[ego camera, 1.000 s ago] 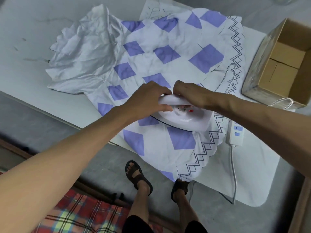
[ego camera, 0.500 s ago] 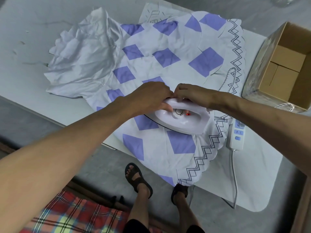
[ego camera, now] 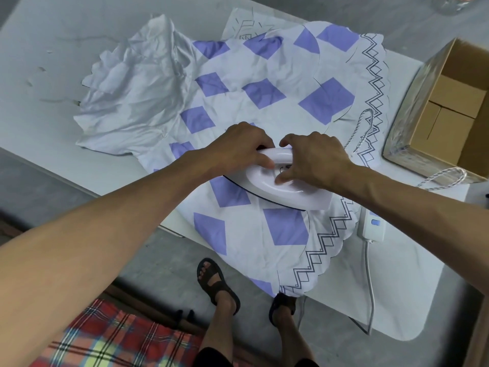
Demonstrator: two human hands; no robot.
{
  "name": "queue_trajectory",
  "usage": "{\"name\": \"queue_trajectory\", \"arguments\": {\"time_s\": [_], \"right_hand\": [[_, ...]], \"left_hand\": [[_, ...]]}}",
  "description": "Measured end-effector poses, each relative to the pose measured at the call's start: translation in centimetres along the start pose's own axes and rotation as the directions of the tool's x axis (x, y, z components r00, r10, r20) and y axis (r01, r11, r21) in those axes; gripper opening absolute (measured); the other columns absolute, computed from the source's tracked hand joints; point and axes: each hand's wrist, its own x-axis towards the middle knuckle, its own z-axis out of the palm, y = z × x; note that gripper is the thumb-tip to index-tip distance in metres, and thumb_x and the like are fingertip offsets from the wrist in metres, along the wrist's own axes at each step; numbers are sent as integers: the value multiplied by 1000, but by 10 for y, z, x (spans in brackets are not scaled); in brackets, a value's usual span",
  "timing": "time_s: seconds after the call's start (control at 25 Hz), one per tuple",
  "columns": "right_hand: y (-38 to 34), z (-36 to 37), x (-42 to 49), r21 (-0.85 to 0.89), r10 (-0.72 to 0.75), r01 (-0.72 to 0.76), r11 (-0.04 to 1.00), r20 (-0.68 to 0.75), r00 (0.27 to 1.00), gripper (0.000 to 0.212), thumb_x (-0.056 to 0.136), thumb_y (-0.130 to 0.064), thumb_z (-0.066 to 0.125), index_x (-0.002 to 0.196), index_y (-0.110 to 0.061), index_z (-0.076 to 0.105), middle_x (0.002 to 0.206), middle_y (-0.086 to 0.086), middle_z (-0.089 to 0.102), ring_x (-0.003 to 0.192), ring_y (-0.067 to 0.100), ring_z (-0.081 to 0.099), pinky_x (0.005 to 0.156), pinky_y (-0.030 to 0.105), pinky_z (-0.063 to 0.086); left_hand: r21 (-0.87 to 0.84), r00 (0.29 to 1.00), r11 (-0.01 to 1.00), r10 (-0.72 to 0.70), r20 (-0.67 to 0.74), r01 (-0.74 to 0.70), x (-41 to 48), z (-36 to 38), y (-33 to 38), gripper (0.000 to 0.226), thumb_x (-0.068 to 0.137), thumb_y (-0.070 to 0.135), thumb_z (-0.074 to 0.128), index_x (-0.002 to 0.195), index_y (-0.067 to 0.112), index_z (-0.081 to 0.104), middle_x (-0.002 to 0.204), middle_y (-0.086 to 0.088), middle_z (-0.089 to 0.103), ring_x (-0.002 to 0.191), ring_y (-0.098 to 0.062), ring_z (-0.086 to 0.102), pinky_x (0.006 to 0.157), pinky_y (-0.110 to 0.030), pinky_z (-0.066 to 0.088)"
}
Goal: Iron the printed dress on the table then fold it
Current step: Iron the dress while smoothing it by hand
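The printed dress (ego camera: 264,83), white with purple diamonds and a black zigzag hem, lies spread over the white table (ego camera: 53,43); its plain white top part is crumpled at the left. A white iron (ego camera: 288,192) rests flat on the skirt near the front edge. My left hand (ego camera: 243,147) grips the front end of the iron's handle. My right hand (ego camera: 315,157) holds the handle's rear part, thumb down over the iron's body near the dial.
An open cardboard box (ego camera: 444,112) stands at the right table edge. A white power strip (ego camera: 371,226) with its cable lies beside the hem; the iron's braided cord (ego camera: 362,131) loops toward the box. My sandalled feet (ego camera: 217,282) stand below, with a plaid cloth (ego camera: 113,337) at bottom left.
The iron and both hands stay on the same patch of skirt. My right thumb has come down over the iron's body, covering the dial and red light.
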Motion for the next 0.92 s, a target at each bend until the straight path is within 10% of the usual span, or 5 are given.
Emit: {"name": "queue_trajectory", "arguments": {"time_s": [0.92], "right_hand": [[7,7,10,185,-154,145,972,39,987,90,63,-30,80,138,-38,30,98,5,66,86,27,55,71,37,47]], "left_hand": [[-3,999,1000,-16,-38,16,-6,-7,-3,22,81,31,73,97,17,76,87,-3,67,81,-19,57,68,-27,38]]}}
